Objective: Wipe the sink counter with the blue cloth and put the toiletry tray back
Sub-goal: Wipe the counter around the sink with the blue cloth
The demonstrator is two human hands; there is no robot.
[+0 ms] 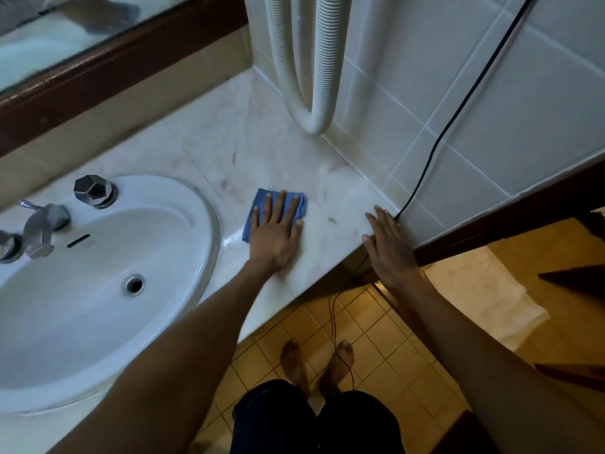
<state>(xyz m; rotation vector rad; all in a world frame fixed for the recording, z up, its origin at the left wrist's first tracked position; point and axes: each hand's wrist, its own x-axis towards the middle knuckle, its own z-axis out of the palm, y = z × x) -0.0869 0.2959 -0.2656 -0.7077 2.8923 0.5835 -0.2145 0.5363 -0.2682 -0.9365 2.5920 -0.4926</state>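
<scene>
The blue cloth [258,204] lies folded on the pale marble counter [248,145], just right of the white sink [108,290]. My left hand [275,234] presses flat on the cloth, fingers spread, covering most of it. My right hand [386,244] rests open on the counter's right front corner, beside the tiled wall. No toiletry tray is in view.
A chrome tap [42,227] and a knob [95,191] sit on the sink's rim. White ribbed hoses [314,93] hang in the wall corner. A black cable [458,109] runs down the tiles. A white towel [484,296] lies on the yellow floor.
</scene>
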